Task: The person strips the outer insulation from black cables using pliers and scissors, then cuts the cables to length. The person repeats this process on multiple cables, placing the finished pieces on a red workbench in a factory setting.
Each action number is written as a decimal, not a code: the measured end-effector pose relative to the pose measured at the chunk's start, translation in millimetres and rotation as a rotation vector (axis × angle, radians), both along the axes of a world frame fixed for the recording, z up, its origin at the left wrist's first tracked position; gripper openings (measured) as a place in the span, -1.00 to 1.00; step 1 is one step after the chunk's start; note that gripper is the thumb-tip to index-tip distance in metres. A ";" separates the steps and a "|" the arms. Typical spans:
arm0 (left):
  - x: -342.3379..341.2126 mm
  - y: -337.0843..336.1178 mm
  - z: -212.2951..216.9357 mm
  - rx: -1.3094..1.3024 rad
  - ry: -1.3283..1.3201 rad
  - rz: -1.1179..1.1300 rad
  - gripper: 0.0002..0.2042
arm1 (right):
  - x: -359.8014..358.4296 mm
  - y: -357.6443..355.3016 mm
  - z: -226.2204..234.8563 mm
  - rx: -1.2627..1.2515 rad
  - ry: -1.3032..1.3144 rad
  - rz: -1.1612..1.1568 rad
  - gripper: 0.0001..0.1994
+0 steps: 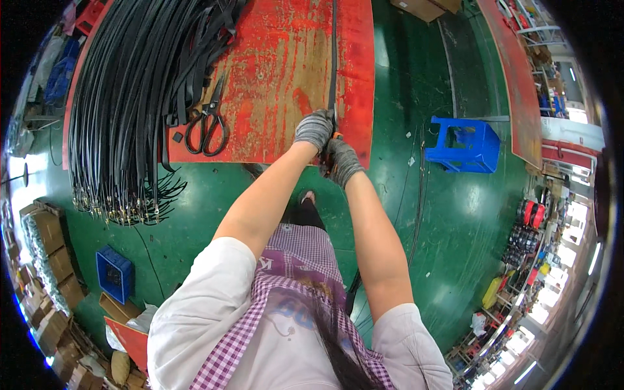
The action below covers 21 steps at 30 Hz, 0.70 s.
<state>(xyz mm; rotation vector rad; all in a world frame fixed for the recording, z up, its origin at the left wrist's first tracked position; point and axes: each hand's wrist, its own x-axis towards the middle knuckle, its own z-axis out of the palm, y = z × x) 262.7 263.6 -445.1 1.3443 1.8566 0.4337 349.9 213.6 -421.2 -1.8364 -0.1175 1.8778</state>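
Both hands gloved grey. Left hand (314, 128) presses a black strap (333, 58) flat at the near edge of the red table (279, 71), fingers together on it; right hand (341, 160), just below, fingers clamped round an orange-handled tool (336, 136). Scissors (207, 123) and a strap pile (130, 97) lie well to the left.

A factory workshop floor: a worn, red-painted desk (273, 78) carries a thick bundle of black straps (130, 97) with metal ends hanging over its edge, and large black shears (207, 123) lie beside them. The floor (448, 214) is glossy green. Cardboard boxes (52, 260) are stacked along one side, a blue plastic stool (463, 144) and a blue crate (115, 273) stand nearby, and shelves of stock (526, 240) line the far side.
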 end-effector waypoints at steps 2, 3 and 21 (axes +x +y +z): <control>2.6 5.9 -2.2 -0.045 -0.067 -0.049 -0.67 | 22.3 15.2 -21.5 0.001 0.029 0.156 -0.85; 1.3 2.0 -3.4 -0.050 -0.087 -0.068 -0.68 | 31.6 17.5 -26.4 0.041 0.055 0.228 -0.85; -4.9 10.5 3.6 -0.090 0.009 -0.113 -0.70 | 79.1 123.8 8.8 0.040 -0.194 1.106 -0.72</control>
